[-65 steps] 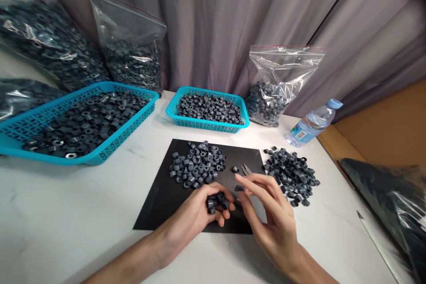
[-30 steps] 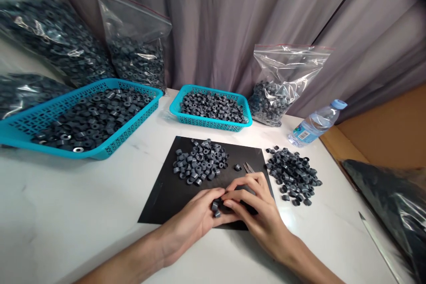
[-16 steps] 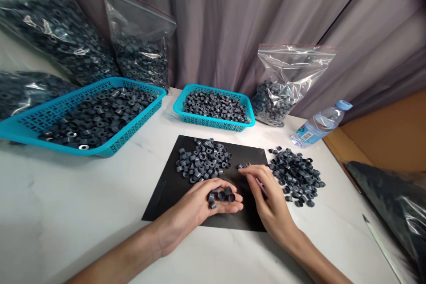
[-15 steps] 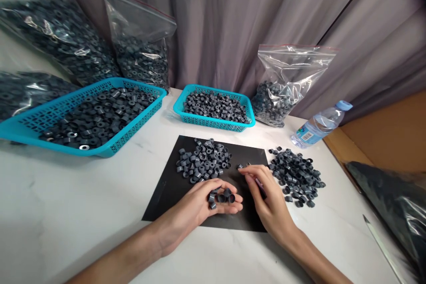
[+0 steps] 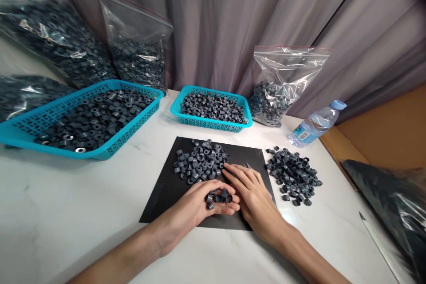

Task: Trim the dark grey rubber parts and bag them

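Lying near two hands [image 5: 198,199] [image 5: 254,197] are two ring piles [image 5: 201,162] [image 5: 294,175].

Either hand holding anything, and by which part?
Left hand: several small dark rings, cradled loosely inside its curled fingers, not pinched by any one part. Right hand: cannot tell; its underside is hidden.

There in the cupped left hand [image 5: 201,203] sits a small batch of dark grey rings [image 5: 218,198], short and hollow, tumbled at odd angles with round openings showing. Just beyond, a loose heap of similar rings [image 5: 200,162] sprawls across the far left of the black mat [image 5: 159,202], its right edge beside the right hand's [image 5: 254,196] fingertips, and pointed metal tips [image 5: 246,165] peek out past that hand's knuckles.
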A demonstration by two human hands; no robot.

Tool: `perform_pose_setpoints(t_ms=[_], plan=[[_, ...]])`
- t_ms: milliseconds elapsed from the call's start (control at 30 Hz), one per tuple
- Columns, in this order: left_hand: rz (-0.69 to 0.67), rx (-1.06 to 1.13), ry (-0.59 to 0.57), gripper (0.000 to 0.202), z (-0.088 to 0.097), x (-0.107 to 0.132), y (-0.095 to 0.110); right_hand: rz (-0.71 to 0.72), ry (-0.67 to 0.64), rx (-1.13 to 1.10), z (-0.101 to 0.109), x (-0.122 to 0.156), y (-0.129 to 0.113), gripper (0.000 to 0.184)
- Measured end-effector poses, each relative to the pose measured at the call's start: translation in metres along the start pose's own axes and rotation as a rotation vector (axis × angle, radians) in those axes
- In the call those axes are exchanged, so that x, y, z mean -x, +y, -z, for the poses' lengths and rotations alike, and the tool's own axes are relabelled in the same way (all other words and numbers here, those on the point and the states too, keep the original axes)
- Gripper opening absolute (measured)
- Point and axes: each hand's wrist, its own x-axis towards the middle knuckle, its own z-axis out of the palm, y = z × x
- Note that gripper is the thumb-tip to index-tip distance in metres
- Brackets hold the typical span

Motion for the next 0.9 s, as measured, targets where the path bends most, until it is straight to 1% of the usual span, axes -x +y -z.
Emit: perform_pose_setpoints(t_ms=[100,167,233,300,333,400,500,567,733,900], plan=[[0.005,-0.012,0.004,0.029,0.001,0.0,0.001,0.008,0.054,-0.063,0.001,0.0,-0.001,0.054],[0.002,-0.019,0.002,0.03,0.003,0.0,0.001,0.013,0.151,-0.138,0.004,0.001,-0.003,0.043],[-0.009,-0.017,-0.006,0.031,0.003,0.001,0.002,0.012,0.282,-0.221,0.009,0.003,-0.007,0.032],[-0.025,0.001,-0.019,0.03,0.004,0.001,0.003,0.019,0.389,-0.289,0.015,0.006,-0.013,0.027],[-0.034,0.014,-0.023,0.028,0.004,0.001,0.004,0.033,0.414,-0.316,0.018,0.007,-0.016,0.027],[-0.049,0.029,-0.02,0.025,0.004,0.001,0.004,0.099,0.394,-0.358,0.022,0.009,-0.022,0.032],[-0.065,0.003,-0.006,0.025,0.005,0.001,0.002,0.23,0.284,-0.376,0.023,0.009,-0.028,0.039],[-0.066,-0.022,0.002,0.027,0.005,0.0,0.001,0.274,0.244,-0.356,0.023,0.009,-0.029,0.039],[-0.071,-0.012,0.017,0.027,0.006,0.001,0.002,0.262,0.23,-0.312,0.022,0.007,-0.027,0.037],[-0.061,0.051,0.068,0.023,0.005,0.002,0.008,0.282,0.201,-0.275,0.02,0.009,-0.023,0.045]])
